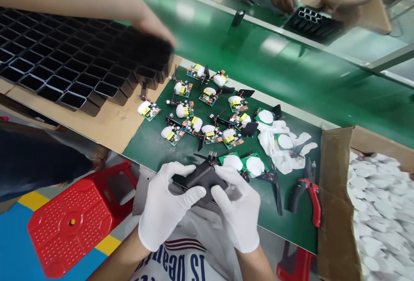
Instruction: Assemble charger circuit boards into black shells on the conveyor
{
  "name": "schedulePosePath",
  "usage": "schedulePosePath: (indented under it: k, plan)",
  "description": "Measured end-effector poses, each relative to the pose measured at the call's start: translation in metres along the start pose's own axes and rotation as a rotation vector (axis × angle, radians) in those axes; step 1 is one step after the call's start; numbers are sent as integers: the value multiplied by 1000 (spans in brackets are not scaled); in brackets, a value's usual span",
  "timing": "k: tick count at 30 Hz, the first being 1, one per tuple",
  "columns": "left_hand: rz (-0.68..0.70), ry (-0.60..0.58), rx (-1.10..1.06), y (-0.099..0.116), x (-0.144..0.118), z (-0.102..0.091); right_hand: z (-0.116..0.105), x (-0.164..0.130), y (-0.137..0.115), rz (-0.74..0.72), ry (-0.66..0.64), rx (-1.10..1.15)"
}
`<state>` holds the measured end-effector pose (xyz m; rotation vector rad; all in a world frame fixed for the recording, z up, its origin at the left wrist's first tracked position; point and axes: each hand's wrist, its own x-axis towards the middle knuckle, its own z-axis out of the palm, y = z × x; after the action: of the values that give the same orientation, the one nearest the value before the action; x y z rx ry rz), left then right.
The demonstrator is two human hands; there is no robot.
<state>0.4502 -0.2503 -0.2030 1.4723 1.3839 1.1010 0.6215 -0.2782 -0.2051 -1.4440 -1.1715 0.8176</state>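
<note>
Both my hands wear white gloves and grip one black plastic charger housing [203,179] close to my body, at the near edge of the green mat [152,143]. My left hand [166,205] holds its left side and my right hand [239,207] its right side, thumbs on top. Metal prongs stick out of the housing's far end. Just beyond it lie several small green circuit boards [194,123] with white and yellow parts.
A large black tray of empty square cells [64,69] sits on cardboard at the left, with another person's bare hand [152,26] on it. A green conveyor belt [291,69] runs behind. Red-handled pliers [310,194] and a box of white pads [381,220] are right; a red stool [77,220] stands below.
</note>
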Motion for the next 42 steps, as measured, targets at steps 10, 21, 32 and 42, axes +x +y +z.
schedulePosePath:
  k: [10,21,32,42]
  plan:
    - [269,59,129,21,-1,12,26,-7,-7,524,8,558]
    - [258,30,135,-2,0,5,17,0,4,76,275,-75]
    - [386,88,375,-35,1,8,16,0,27,-542,127,-747]
    - [440,53,344,-35,6,10,-13,40,-10,-615,217,-888]
